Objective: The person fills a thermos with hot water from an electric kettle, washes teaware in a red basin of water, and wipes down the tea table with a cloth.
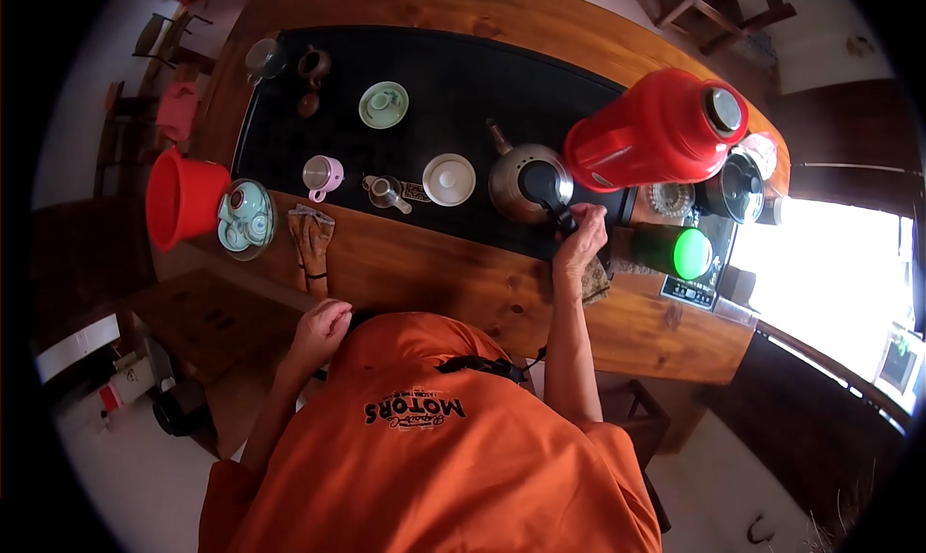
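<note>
My right hand (581,239) is wrapped round the black handle of a steel kettle (517,194), which is on the black tea tray (434,75). The kettle's spout points away from me. My left hand (326,323) is curled into a loose fist by the table's near edge, with nothing visible in it. Near it lies a brown cloth pouch (311,239). To the kettle's left are a white lidded bowl (449,179), a small strainer (388,193) and a pink-handled cup (322,175). Further back sits a pale green lidded bowl (384,105).
A tall red thermos (637,133) stands right beside the kettle. Further right are a green-lidded jar (687,252) and a glass pot (738,191). At the left are a red bucket (183,201), a bowl of teacups (247,220) and a brown teapot (313,66).
</note>
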Action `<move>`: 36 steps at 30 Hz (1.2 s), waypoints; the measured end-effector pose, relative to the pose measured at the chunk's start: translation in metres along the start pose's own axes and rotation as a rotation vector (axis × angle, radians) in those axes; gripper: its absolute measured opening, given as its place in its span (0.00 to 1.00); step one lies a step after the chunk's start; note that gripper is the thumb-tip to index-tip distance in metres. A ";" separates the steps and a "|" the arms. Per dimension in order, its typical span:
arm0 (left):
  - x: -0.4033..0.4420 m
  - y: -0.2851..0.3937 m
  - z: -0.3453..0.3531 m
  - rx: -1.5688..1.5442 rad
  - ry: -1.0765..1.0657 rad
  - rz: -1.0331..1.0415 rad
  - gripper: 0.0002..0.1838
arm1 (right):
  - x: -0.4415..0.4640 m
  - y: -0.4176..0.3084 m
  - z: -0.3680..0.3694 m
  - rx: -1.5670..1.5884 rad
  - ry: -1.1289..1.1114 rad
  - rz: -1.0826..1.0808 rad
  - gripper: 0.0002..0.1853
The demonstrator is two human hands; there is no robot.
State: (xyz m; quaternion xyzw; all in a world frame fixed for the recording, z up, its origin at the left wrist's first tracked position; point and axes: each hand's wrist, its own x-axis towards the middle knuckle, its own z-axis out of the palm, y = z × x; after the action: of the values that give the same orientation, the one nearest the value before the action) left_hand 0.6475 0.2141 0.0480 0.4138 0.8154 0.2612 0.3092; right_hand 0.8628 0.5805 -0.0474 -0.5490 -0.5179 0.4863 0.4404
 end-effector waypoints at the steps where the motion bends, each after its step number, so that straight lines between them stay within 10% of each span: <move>1: -0.002 0.000 0.002 -0.005 -0.022 -0.020 0.10 | 0.001 0.000 0.002 0.006 -0.012 -0.001 0.32; 13: 0.020 -0.001 -0.022 -0.073 0.029 -0.062 0.07 | -0.002 -0.022 -0.015 0.307 0.121 0.225 0.31; 21: 0.132 0.047 -0.041 0.103 0.162 0.324 0.05 | -0.037 -0.063 -0.084 0.476 0.059 0.105 0.31; 36: 0.254 0.057 0.058 0.404 -0.013 0.423 0.15 | -0.098 -0.091 -0.135 0.447 0.106 0.157 0.29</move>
State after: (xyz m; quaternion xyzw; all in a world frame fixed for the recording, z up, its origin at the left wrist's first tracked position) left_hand 0.6002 0.4659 -0.0255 0.6294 0.7446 0.1495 0.1643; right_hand 0.9847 0.4925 0.0688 -0.5013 -0.3293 0.5921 0.5382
